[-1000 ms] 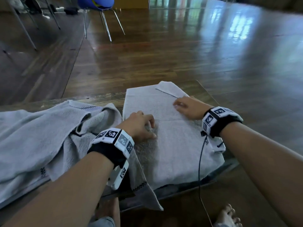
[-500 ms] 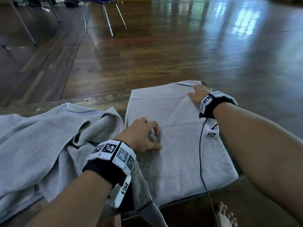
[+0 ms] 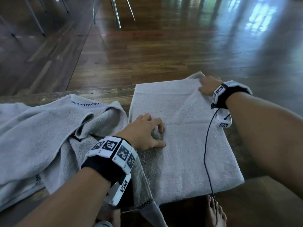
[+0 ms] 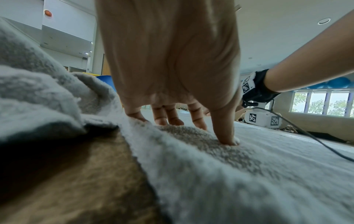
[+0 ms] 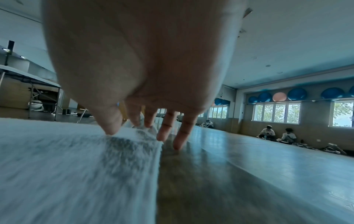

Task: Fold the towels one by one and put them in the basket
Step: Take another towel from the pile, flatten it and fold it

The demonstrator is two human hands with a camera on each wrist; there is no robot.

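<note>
A folded grey towel [image 3: 188, 145] lies flat on the low wooden table [image 3: 98, 95]. My left hand [image 3: 147, 130] presses its arched fingertips and thumb [image 4: 226, 136] into the towel [image 4: 249, 174] near its left edge. At the towel's far right corner, my right hand [image 3: 208, 85] pinches a raised bit of cloth between thumb and first two fingers [image 5: 134, 121]. Its ring and little fingers reach past the towel's edge [image 5: 76, 159] toward the bare table [image 5: 191, 174]. No basket is in view.
A crumpled pile of grey towels [image 3: 41, 136] covers the table's left side, touching the folded one. A black cable [image 3: 206, 145] hangs from my right wrist across the towel. Chair legs [image 3: 116, 13] stand on the wooden floor beyond. My bare foot [image 3: 216, 213] is below the table's near edge.
My right hand slid from the towel's middle out to its far right corner, and the turned-up flap there now lies flatter. My left hand stayed in place.
</note>
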